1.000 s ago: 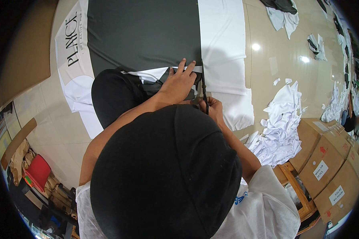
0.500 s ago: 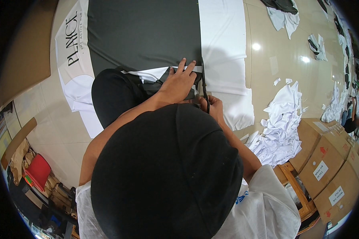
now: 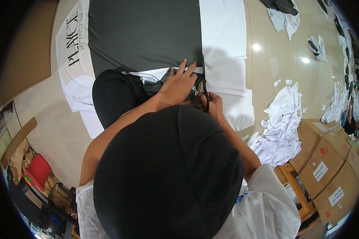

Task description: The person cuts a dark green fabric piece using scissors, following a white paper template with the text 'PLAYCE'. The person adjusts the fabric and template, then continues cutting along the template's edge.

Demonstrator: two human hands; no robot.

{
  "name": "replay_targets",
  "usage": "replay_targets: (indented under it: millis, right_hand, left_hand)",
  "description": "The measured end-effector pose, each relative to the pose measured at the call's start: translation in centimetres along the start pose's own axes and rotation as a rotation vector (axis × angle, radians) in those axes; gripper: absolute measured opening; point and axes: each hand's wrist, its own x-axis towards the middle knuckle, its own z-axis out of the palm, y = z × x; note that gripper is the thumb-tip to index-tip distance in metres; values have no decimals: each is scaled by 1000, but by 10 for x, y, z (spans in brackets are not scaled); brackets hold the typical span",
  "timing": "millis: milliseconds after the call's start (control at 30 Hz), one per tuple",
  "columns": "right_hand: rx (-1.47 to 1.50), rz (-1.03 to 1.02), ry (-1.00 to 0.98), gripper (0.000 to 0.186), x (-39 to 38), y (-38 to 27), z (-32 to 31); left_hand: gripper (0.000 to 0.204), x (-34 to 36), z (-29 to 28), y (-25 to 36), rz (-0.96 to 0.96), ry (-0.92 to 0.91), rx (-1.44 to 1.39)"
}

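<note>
A large dark grey fabric panel [image 3: 145, 34] lies on the floor beside a white fabric strip [image 3: 223, 44]. My left hand [image 3: 178, 84] rests on the dark fabric's near part, fingers spread and pressing down, with a folded white edge [image 3: 153, 74] beneath it. My right hand [image 3: 213, 104] grips a pair of black scissors [image 3: 204, 81]. Their long blades point away from me along the border between dark and white fabric. How far apart the blades are I cannot tell. My dark headwear hides the lower middle of the view.
Right of the fabric lies a heap of white cloth scraps [image 3: 281, 127]. Cardboard boxes [image 3: 323, 159] stand behind it, next to a wooden frame [image 3: 297, 191]. Smaller cloth pieces [image 3: 317, 47] lie farther off. At the left are a brown board [image 3: 24, 47] and a red object [image 3: 38, 172].
The scissors and my right hand have shifted very slightly, the blade tips a little farther away from me. My left hand stays almost in place on the fabric.
</note>
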Motion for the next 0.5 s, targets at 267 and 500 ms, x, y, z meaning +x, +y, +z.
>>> replay_targets:
  millis: [267,500]
  right_hand:
    - [-2,-3,7,34,3,8,-2]
    - [19,-8,4,35,2,7,-1]
  left_hand:
    - [27,1,1,0,-1,7,15]
    - [28,0,2,-2,16,21,11]
